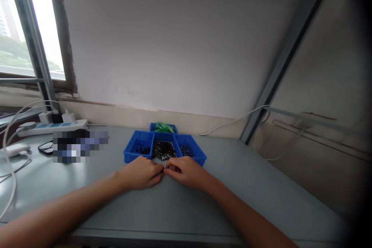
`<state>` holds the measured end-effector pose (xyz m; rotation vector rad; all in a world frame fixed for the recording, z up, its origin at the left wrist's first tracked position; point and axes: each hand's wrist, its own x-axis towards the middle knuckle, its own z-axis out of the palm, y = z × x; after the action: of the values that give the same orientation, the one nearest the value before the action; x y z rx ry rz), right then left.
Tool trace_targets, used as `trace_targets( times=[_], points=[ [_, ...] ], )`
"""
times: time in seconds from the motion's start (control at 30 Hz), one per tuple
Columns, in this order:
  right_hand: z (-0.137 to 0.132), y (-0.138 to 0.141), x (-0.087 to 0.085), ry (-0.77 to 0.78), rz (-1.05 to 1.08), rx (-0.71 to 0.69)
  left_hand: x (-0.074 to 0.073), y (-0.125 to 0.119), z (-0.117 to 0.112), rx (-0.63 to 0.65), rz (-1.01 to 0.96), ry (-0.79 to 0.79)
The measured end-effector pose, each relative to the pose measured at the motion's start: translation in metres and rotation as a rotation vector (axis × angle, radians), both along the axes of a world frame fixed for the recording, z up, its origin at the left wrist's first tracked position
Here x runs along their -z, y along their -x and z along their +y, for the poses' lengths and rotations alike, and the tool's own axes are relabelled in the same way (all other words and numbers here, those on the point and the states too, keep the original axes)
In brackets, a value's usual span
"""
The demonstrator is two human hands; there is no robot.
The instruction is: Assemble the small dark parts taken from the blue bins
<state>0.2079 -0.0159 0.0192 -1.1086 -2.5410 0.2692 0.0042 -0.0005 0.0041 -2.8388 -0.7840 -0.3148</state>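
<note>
My left hand [143, 173] rests low over the table, just in front of the left blue bin [131, 157], with its fingers curled closed. Opposite it, my right hand [186, 170] is pinched, thumb and fingertips together, before the right blue bin [200, 156]. The fingertips of both hands almost meet; whatever lies between them is too small to make out. Behind them, a heap of dark screws [164, 148] fills the middle blue bin and spreads toward its front. The left bin has a few dark screws; the right one has small metallic pieces.
A smaller blue bin at the back holds green plastic packaging [164, 127]. To the left are a white power strip [64, 125] with plugs and cables, a white adapter [16, 150] and a pixelated item [78, 145]. A grey metal post [270, 73] slants up at the right.
</note>
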Motion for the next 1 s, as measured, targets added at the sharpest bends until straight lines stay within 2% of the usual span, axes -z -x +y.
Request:
trace_targets(
  times=[0.2, 0.43, 0.63, 1.0],
  points=[
    [0.001, 0.0, -0.001, -0.028, -0.06, 0.011, -0.001, 0.0, 0.0, -0.005, -0.01, 0.0],
    [0.004, -0.003, 0.005, -0.027, -0.154, 0.005, -0.007, -0.001, -0.003, -0.068, -0.044, 0.042],
    [0.003, -0.001, 0.006, -0.008, -0.163, -0.033, -0.008, -0.003, -0.003, -0.02, -0.131, 0.119],
    [0.002, -0.001, 0.001, 0.018, -0.124, 0.018, -0.011, -0.002, -0.004, 0.006, -0.222, 0.161]
  ],
)
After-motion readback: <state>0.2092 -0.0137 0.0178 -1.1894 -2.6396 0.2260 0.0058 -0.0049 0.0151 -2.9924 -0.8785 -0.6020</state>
